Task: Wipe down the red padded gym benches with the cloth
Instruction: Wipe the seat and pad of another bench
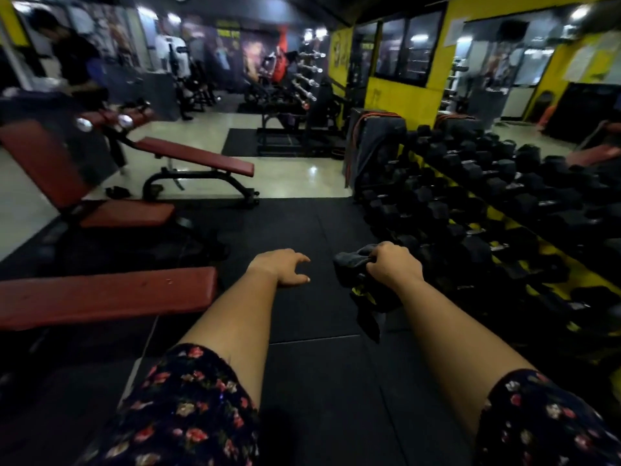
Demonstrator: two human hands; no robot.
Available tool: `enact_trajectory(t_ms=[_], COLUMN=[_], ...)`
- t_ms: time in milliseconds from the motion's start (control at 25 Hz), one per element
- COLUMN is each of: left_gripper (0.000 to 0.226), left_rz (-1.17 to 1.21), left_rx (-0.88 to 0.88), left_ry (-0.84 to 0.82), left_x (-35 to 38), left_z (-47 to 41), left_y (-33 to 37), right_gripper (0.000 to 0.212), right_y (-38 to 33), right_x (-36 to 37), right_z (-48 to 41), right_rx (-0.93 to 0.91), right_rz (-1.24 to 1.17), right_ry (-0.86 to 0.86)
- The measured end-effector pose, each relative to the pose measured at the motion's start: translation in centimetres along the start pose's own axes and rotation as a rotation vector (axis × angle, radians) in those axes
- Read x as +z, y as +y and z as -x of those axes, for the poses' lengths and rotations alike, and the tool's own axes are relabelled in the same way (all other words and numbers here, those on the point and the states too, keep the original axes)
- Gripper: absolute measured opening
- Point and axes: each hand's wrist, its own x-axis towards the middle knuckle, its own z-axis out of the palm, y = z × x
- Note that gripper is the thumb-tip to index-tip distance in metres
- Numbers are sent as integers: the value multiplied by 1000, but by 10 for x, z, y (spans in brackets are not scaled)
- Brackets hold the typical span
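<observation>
A dark grey cloth (pixel 353 267) with a yellow-black part hanging below is bunched in my right hand (pixel 393 264), held out over the black floor mat. My left hand (pixel 285 269) is stretched forward, empty, fingers apart, just right of the end of a flat red padded bench (pixel 107 295) at the lower left. Neither hand touches a bench. An adjustable red bench (pixel 127 213) with a raised backrest stands behind the flat one, and a declined red bench (pixel 198 156) sits farther back on the tiled floor.
A long rack of black dumbbells (pixel 487 203) runs along the right side. Black rubber mats (pixel 302 230) cover the floor ahead. A person (pixel 74 58) in dark clothes stands at the far left. Barbell racks (pixel 302 82) and machines fill the back.
</observation>
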Motion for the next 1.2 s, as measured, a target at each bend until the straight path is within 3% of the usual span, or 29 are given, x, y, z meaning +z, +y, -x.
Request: enact_trajectory(t_ms=[200, 360, 520, 680, 880, 1200], left_gripper=[65, 65, 66, 64, 63, 64], left_rz=[23, 64, 110, 161, 189, 243], left_rx=[-141, -314, -431, -531, -651, -847], left_ry=[-43, 20, -17, 50, 76, 145], left_x=[6, -4, -5, -11, -7, 19], left_z=[-25, -48, -77, -94, -81, -24], left_y=[-53, -97, -114, -126, -153, -213], right_gripper=[38, 38, 33, 34, 35, 39], right_y=[-48, -81, -104, -124, -154, -266], right_x=[26, 40, 36, 31, 47, 106], right_z=[-85, -155, -215, -261, -280, -262], right_rx=[-205, -356, -442, -542, -613, -857], right_rz=[7, 62, 67, 46, 39, 74], right_ry=[-53, -101, -110, -108, -128, -213])
